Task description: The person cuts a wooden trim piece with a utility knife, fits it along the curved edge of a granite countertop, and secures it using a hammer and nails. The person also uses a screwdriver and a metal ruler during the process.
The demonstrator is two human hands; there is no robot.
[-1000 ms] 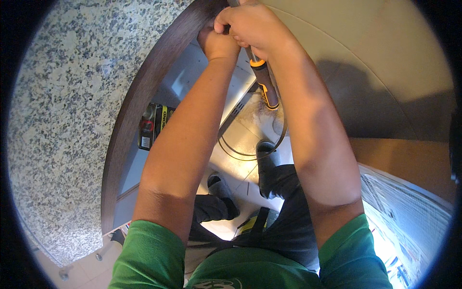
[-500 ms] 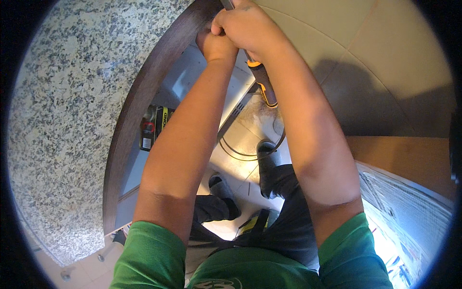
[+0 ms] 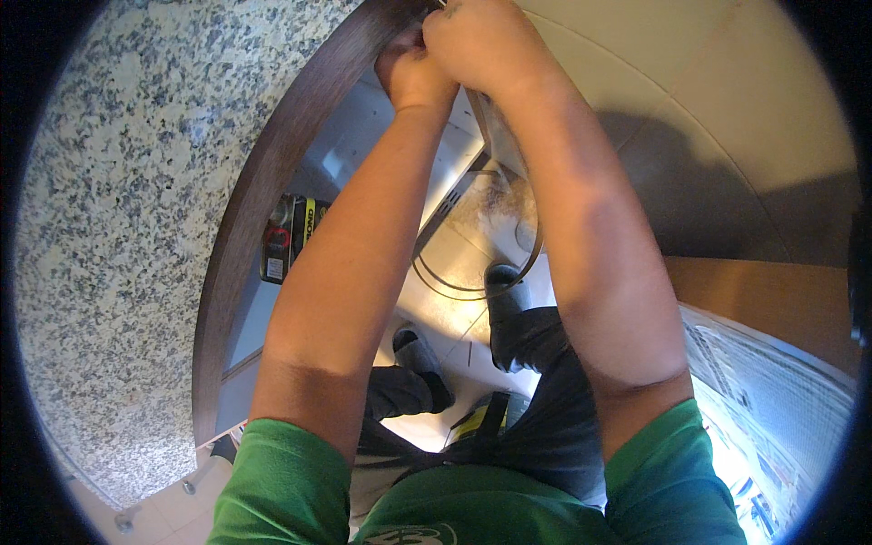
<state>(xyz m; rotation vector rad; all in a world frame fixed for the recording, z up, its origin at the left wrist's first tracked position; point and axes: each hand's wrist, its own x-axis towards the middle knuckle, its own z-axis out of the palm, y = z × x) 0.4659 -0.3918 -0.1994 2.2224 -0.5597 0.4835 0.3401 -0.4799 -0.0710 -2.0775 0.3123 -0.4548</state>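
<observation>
At the top of the view, my right hand [image 3: 477,41] is closed, its fingers curled near the far end of a dark wood-look edge [image 3: 259,173]. Whatever it grips is hidden by the hand itself; only a small pale glint shows at the frame's upper rim. My left hand [image 3: 413,73] is just left of it and slightly lower, touching or nearly touching it. Its fingers are bent inward beside the same edge, and their tips are out of sight. Below the hands, a thin dark strip or cable [image 3: 454,292] curves in a loop over the floor.
A speckled granite top [image 3: 136,227] fills the left. Inside the pale cabinet space, a black-and-yellow container [image 3: 292,238] stands beside my left forearm. My feet are on the tiled floor [image 3: 468,345], with a yellow-and-black object [image 3: 481,422] between my legs. Brown board and wrapped panels [image 3: 772,372] lie right.
The black-and-orange-handled tool with a metal shank, visible in my right hand before, no longer shows. My right hand has shifted slightly up and right; my left hand has barely moved.
</observation>
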